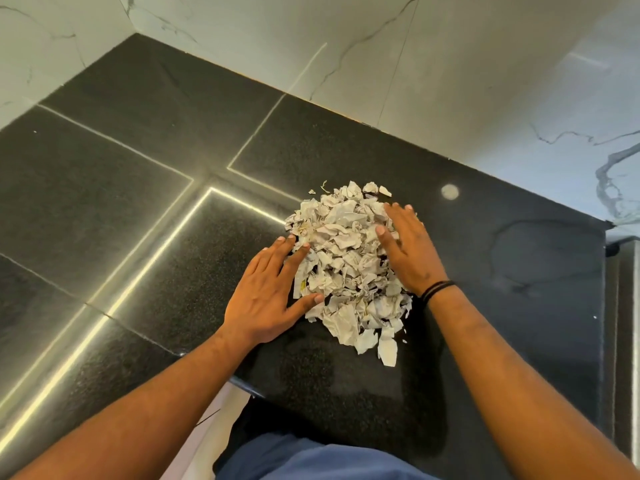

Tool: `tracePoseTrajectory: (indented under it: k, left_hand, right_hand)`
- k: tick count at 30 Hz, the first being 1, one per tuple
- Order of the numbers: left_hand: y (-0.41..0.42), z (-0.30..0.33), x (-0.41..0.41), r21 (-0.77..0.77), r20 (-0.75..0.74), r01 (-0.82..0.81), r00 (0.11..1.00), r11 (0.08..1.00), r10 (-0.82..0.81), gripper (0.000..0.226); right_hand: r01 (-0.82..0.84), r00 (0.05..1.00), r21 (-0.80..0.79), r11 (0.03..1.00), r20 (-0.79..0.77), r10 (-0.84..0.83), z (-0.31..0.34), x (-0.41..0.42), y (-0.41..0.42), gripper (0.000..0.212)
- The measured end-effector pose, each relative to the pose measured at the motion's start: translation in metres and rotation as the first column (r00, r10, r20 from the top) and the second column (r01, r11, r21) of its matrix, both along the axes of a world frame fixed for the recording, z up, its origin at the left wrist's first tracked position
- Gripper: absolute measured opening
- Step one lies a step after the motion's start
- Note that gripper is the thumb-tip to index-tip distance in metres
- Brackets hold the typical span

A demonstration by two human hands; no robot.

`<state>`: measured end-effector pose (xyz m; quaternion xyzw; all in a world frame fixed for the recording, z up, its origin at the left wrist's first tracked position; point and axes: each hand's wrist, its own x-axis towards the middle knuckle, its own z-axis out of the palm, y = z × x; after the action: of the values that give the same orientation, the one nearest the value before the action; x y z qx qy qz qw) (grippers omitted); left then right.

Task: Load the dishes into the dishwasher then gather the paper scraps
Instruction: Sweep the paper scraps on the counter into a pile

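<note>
A black speckled stone counter (pixel 346 154), set against white marble walls, carries one heap of crumpled paper scraps (pixel 349 268) near its front edge, with a few loose bits lying just beside the heap.

A kitchen, by its black granite counter (pixel 346 150) against marble-veined wall tiles (pixel 450 64).

- No text, label, brand, number or sign can be read anywhere.
- The paper scraps (pixel 349 268) heaped on the black bench (pixel 502 271) carry fine grey print and a small yellow patch at the heap's left edge, all too small to read.
</note>
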<state>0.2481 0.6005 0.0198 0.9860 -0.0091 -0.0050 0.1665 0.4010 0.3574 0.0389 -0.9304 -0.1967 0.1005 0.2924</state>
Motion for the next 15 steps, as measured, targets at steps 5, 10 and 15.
tracePoseTrajectory:
  k: [5,10,15]
  left_hand:
    - [0.001,-0.001,0.000,0.003,0.011,0.001,1.000,1.000,-0.001,0.087]
    - [0.001,-0.003,0.000,0.003,0.015,0.003,1.000,1.000,-0.003,0.086]
    - [0.001,-0.004,0.000,0.006,0.025,0.001,1.000,1.000,-0.002,0.086]
  right_hand:
    - [0.113,0.968,0.076,0.991,0.218,-0.127,0.000,-0.081,-0.008,0.095]
    - [-0.065,0.932,-0.093,0.994,0.350,0.093,-0.010,-0.132,-0.020,0.123]
    - [-0.087,0.930,-0.272,0.958,0.324,0.176,-0.016,-0.122,-0.012,0.125]
